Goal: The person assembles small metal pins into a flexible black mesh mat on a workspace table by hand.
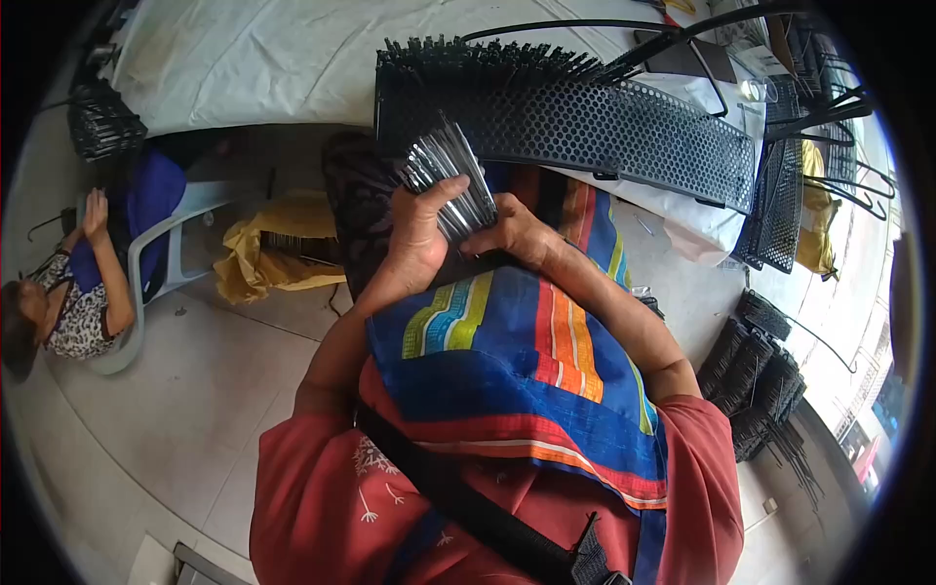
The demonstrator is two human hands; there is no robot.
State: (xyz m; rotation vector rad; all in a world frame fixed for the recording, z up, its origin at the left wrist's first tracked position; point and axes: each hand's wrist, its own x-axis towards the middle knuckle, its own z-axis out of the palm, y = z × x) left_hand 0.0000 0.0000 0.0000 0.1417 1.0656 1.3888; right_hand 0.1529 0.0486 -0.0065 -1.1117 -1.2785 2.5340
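Note:
A thick bundle of thin, shiny metal strips (pixel 450 175) stands tilted above my lap, its uneven ends pointing up and away from me. My left hand (pixel 424 222) grips it from the left side, thumb across the front. At the lower right end, my right hand (pixel 515 232) is closed around the bottom of the same bundle, its fingertips partly hidden. Just beyond, a long black perforated metal rack (pixel 624 132) lies along the table edge. Many upright black pieces (pixel 478 60) are packed in its left part.
A white-covered table (pixel 244 68) spans the far side. Left, another person (pixel 93 283) sits on a pale plastic chair (pixel 180 234) near a yellow sack (pixel 258 258). Black wire handles (pixel 682 44) arch over the table. Bundled black metal parts (pixel 751 375) stand on the floor at right.

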